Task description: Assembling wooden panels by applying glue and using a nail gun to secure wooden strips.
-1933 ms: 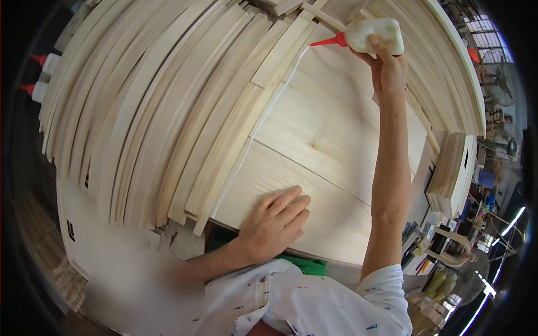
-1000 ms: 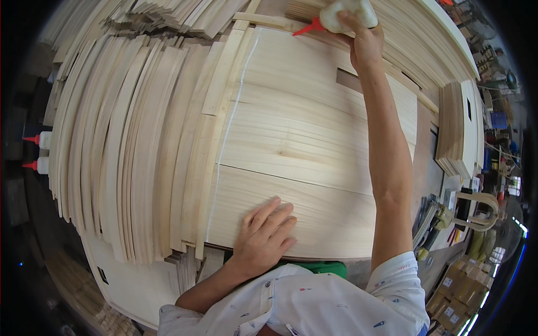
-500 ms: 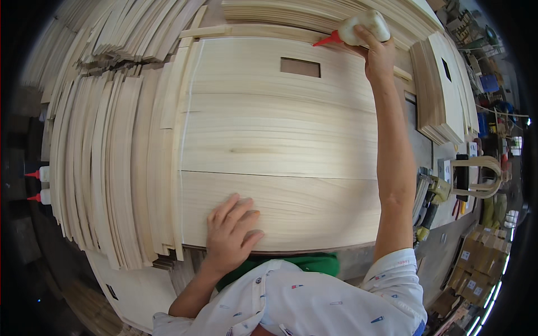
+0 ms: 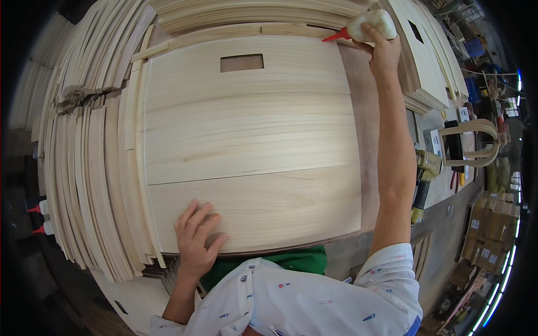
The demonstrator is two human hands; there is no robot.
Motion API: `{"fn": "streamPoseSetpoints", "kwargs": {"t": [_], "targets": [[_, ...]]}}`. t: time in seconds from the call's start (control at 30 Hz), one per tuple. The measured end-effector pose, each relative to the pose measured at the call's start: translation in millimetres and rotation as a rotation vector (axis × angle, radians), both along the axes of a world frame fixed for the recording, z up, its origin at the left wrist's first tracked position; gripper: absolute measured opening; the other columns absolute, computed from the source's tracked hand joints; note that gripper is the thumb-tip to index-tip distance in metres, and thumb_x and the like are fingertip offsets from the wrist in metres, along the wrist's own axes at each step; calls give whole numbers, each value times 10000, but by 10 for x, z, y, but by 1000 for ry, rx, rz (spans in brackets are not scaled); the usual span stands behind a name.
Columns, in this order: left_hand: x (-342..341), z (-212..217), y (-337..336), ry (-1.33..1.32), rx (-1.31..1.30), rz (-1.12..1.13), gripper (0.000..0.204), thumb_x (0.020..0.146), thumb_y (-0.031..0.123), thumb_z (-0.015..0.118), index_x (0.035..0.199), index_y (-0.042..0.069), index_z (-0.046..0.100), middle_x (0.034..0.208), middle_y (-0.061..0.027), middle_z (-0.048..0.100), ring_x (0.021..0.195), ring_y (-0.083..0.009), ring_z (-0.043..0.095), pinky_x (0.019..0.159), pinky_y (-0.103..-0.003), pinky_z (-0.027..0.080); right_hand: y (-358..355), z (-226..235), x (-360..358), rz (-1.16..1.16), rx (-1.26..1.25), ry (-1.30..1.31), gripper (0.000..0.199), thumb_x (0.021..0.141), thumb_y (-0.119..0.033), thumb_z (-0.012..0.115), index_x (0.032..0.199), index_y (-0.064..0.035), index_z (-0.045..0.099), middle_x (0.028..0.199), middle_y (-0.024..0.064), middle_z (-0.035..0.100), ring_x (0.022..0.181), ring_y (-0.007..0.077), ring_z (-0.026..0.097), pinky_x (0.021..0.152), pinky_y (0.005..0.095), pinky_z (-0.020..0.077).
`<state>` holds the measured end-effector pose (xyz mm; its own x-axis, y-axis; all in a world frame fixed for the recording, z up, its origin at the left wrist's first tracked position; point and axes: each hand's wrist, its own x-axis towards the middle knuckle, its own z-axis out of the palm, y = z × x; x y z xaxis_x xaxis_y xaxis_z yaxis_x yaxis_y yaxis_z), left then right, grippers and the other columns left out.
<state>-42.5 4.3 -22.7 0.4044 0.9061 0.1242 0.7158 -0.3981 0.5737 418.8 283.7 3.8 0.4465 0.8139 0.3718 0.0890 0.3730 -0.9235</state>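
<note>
A pale wooden panel lies flat in front of me, with a rectangular cut-out near its far edge and a dark seam across its nearer part. My right hand is wrapped round a white squeeze glue bottle, tilted so that its red nozzle points left and down at the panel's far right corner. A thin white line runs along the panel's left and far edges. My left hand rests on the near left part of the panel, fingers spread, holding nothing.
Long wooden strips are stacked at the left, more beyond the panel. Stacked panels stand at the far right. A nail gun and a curved wooden frame lie right. Two red-tipped bottles are at far left.
The bottle in my right hand has moved right along the panel's far edge, away from the cut-out. The whole view has shifted, placing the panel further left. My left hand stays on the panel.
</note>
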Motion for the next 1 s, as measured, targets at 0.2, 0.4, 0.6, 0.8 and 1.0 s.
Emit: {"fn": "streamPoseSetpoints", "kwargs": {"t": [0.2,0.4,0.6,0.8,1.0], "targets": [[19,-5,-8,15,-8,5,421,668,111,767,1068,49,652,1294,-137,562,1293,-375,435,1058,-471,336,-39,-48,273,-41,12,6,356,798,-68,733,1111,25,590,1043,134,629,913,285,666,661,401,640],[18,10,-28,20,-22,21,426,670,102,754,1080,56,648,1306,-132,554,1302,-374,425,1060,-473,336,-57,-73,293,-68,16,12,352,802,-71,729,1105,35,584,1035,144,627,887,284,676,643,393,643],[27,-11,-28,-3,-2,12,423,679,91,744,1088,55,645,1312,-120,552,1311,-369,417,1068,-466,332,-290,-95,349,-86,-38,32,360,810,-90,726,1115,40,585,1037,160,639,897,293,682,632,392,643],[38,-9,-47,0,3,21,414,704,83,738,1106,52,645,1318,-110,553,1326,-350,408,1081,-454,320,-634,-34,189,-129,-39,93,349,808,-50,682,1136,22,584,1015,130,654,852,259,683,653,369,619],[56,-16,-46,-4,11,16,411,719,88,730,1119,48,642,1329,-109,551,1333,-339,406,1090,-452,306,-1004,-13,219,-193,-67,100,316,808,-82,684,1090,34,599,949,128,655,765,244,671,594,349,603]]}}
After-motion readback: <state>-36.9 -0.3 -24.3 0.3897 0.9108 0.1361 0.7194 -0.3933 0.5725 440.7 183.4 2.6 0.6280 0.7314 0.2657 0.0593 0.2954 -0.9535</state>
